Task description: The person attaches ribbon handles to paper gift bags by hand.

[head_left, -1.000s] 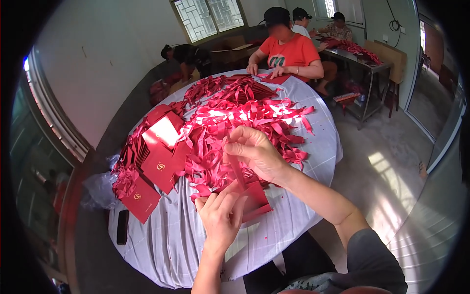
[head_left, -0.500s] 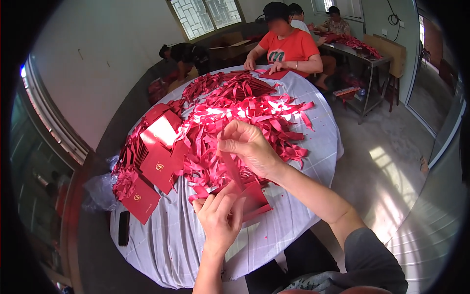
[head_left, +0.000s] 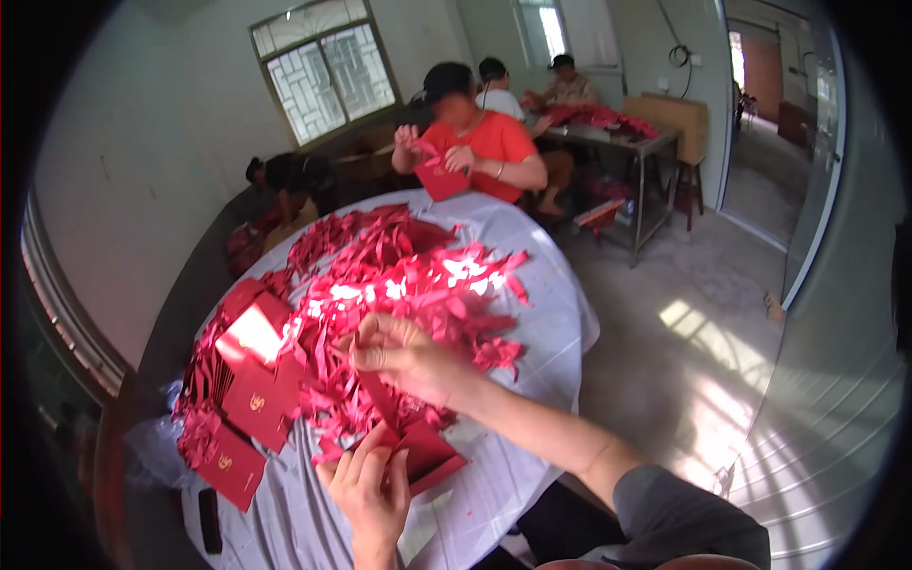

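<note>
A red ribbon is stretched upward between my two hands, above a small red paper bag at the near edge of the table. My right hand pinches the ribbon's upper part between thumb and fingertips. Lower down, my left hand is closed on the ribbon at the bag's edge; its fingers hide just where the ribbon meets the bag. Beyond my hands spreads a big heap of red ribbons, partly sunlit. To the left lie finished-looking red bags with gold emblems, overlapping in a stack.
A pale cloth covers the round table. By its left edge lies a black phone, near a clear plastic bag. Across the table, a person in an orange-red shirt holds up a red bag. Others work at a metal table behind.
The view has tilted up and turned right, so the table sits lower and further left. Across from me, the person has raised a red bag off the table. My hands keep hold of the ribbon.
</note>
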